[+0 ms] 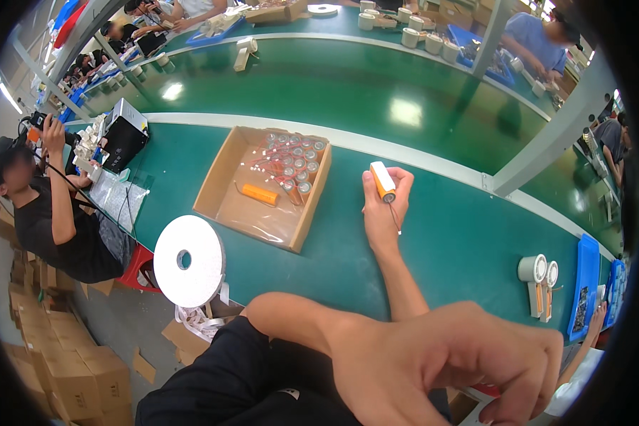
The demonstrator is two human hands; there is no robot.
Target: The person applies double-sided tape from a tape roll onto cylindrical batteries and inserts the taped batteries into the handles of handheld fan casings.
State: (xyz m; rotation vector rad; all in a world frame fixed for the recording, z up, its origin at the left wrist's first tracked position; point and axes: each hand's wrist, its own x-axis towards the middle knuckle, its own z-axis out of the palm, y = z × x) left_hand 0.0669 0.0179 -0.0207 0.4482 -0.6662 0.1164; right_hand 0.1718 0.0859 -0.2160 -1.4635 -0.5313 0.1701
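In my right hand [383, 216] is an orange cylindrical battery cell [386, 192], held upright between thumb and fingers above the green bench. A white strip [380, 172] lies along the cell, and a thin wire with a small white connector hangs below it. My left hand [447, 362] is large and close in the foreground, its arm crossing in front of me. Its fingers are curled, with the tips pointing down; whatever they may hold is hidden. Left of my right hand, an open cardboard box [216, 170] holds several wired cells standing upright and one orange cell [260, 194] lying flat.
A big white tape roll [169, 259] sits at the bench's near left edge. White round devices [532, 268] and a blue tray [584, 284] are to the right. A grey post [554, 135] rises beyond. One person [57, 213] sits at left; others work across the green line.
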